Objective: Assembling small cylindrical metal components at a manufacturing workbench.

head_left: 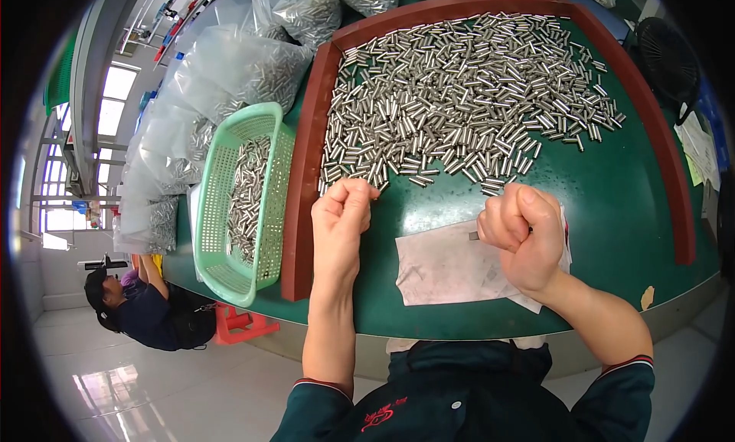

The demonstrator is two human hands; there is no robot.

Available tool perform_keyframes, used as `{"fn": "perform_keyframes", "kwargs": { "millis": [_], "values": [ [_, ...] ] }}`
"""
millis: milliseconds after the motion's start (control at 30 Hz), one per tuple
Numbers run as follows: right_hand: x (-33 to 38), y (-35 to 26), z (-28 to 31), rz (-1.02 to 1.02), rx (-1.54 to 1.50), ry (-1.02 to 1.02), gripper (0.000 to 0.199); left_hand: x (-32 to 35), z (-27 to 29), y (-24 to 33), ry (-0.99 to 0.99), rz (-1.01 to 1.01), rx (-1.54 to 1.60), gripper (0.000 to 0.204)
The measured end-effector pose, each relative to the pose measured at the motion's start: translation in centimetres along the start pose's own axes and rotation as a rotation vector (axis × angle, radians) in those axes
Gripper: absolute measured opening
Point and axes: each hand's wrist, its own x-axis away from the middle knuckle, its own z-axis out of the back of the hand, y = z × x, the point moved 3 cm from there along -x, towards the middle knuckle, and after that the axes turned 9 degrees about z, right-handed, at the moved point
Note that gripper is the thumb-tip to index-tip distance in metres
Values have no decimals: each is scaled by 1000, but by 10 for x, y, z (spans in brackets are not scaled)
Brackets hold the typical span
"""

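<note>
- We see a black fan [664,59] near some papers [695,147]
- We see a co-worker [157,316] wearing a black cap [95,287]
- We see a red stool [243,329]

Short, shiny silver metal pins [444,97] lie jumbled at all angles across the far part of the green table [612,189], reaching the left side of its red-brown border [306,136]. A pale, stained, creased cloth [440,267] lies near the table's near edge.
</note>
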Motion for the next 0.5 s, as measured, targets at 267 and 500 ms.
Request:
{"fn": "perform_keyframes", "kwargs": {
  "millis": [267,500],
  "values": [
    [0,0,1,-9,35,1,36,2,-20,2,383,-429,-1015,12],
    [-1,0,1,-18,37,6,36,1,-25,-1,301,-463,-1024,12]
  ]
}}
